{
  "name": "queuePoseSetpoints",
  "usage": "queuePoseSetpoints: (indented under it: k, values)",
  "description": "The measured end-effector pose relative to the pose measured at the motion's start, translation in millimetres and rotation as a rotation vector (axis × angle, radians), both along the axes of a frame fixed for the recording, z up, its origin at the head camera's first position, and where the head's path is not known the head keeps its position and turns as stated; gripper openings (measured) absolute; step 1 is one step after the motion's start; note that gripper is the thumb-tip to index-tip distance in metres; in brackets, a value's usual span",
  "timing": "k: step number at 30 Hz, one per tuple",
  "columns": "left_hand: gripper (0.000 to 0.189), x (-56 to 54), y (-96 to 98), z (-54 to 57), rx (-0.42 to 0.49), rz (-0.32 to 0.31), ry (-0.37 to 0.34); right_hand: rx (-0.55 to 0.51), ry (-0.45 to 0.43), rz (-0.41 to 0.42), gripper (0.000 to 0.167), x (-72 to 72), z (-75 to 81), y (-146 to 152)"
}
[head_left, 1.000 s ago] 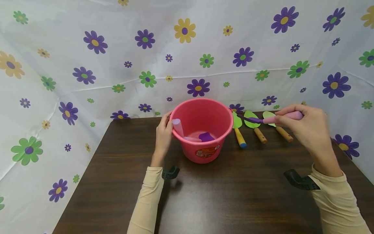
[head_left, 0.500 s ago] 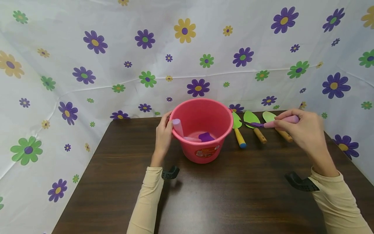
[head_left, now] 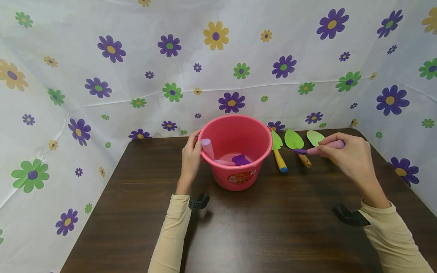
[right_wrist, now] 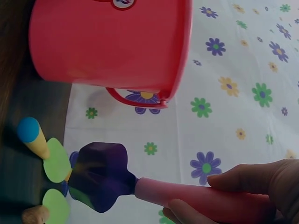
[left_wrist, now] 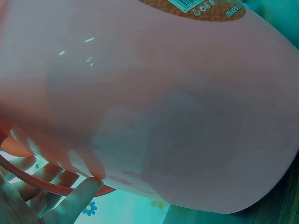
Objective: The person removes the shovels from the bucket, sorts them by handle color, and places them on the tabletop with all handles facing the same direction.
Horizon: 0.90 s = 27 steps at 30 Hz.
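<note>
A pink bucket (head_left: 239,138) stands upright towards the back of the table. My left hand (head_left: 192,153) grips its left rim; in the left wrist view the thumb (left_wrist: 84,198) lies against the bucket's wall. My right hand (head_left: 353,157) holds a garden trowel (right_wrist: 103,175) by its pink handle, the purple blade pointing left, above the row of green-bladed trowels. Inside the bucket, a pink handle (head_left: 207,148) leans on the left wall, and another pink handle (head_left: 224,162) lies beside a purple blade (head_left: 241,159).
Right of the bucket lie a green trowel with a yellow, blue-tipped handle (head_left: 280,162), a wooden-handled one (head_left: 294,139), and a third green blade (head_left: 315,137) partly behind my right hand. A flowered cloth (head_left: 136,60) hangs behind the dark wooden table (head_left: 259,231).
My right hand has come down and a little to the left with the trowel, closer to the green trowels. The left hand and the bucket have stayed put.
</note>
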State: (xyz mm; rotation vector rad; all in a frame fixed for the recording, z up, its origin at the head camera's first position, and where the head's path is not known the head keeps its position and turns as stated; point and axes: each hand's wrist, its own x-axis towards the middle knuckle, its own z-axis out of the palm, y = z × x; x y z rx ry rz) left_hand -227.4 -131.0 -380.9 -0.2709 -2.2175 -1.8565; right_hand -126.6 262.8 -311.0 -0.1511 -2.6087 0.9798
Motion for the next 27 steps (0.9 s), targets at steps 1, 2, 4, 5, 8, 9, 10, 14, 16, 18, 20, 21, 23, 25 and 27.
queuePoseSetpoints:
  k: [1,2,4,5,8,9,10,14,16,18,20,21,23,25,27]
  values:
    - [0.046,0.0,-0.1,0.1,0.0,0.0,0.0,0.005,-0.002,-0.002,0.027,-0.1,-0.7,-0.2]
    - [0.047,0.2,-0.2,0.2,0.001,-0.001,-0.001,0.009,-0.003,-0.005,0.027,-0.2,-1.3,-0.5]
    - [0.047,0.1,-0.4,0.3,0.002,0.0,-0.003,0.021,-0.005,-0.011,0.026,-0.4,-2.7,-0.8]
    - [0.047,-0.2,-0.5,0.3,0.002,0.0,-0.003,0.025,-0.008,-0.013,0.026,-0.6,-3.4,-0.9]
    - [0.046,-0.6,-0.7,0.2,0.002,0.001,-0.003,0.029,-0.016,-0.017,0.025,-1.0,-5.6,-0.6]
    - [0.046,-0.8,-0.7,0.2,0.001,0.001,-0.003,0.029,-0.02,-0.017,0.025,-1.1,-6.5,-0.4]
    - [0.046,-0.5,-0.6,0.4,0.001,0.002,-0.003,0.03,-0.025,-0.017,0.025,-1.2,-7.4,-0.3]
    - [0.046,0.0,-0.2,1.2,-0.001,0.002,0.001,0.03,-0.041,-0.013,0.025,-1.5,-11.3,-0.1]
    - [0.046,-0.1,-0.2,1.1,-0.001,0.004,0.003,0.028,-0.048,-0.012,0.025,-1.6,-13.1,-0.4]
    - [0.046,0.2,-0.2,1.1,-0.002,0.005,0.005,0.028,-0.045,-0.01,0.024,-1.7,-14.8,-0.4]
    - [0.046,0.6,-0.2,0.7,-0.001,0.004,0.003,0.033,-0.038,-0.008,0.024,-1.8,-16.4,-0.4]
    - [0.046,0.6,-0.3,0.3,0.0,0.004,0.002,0.033,-0.037,-0.008,0.024,-1.9,-17.1,-0.4]
    - [0.046,0.6,0.0,0.0,0.001,0.003,0.0,0.04,-0.029,-0.009,0.023,-2.2,-18.6,-0.2]
    - [0.046,0.1,0.0,-0.6,0.002,0.002,-0.003,0.041,-0.027,-0.011,0.023,-2.4,-19.9,-0.2]
    - [0.046,-0.2,0.0,-0.7,0.002,0.002,-0.004,0.042,-0.025,-0.013,0.023,-2.8,-21.1,-0.3]
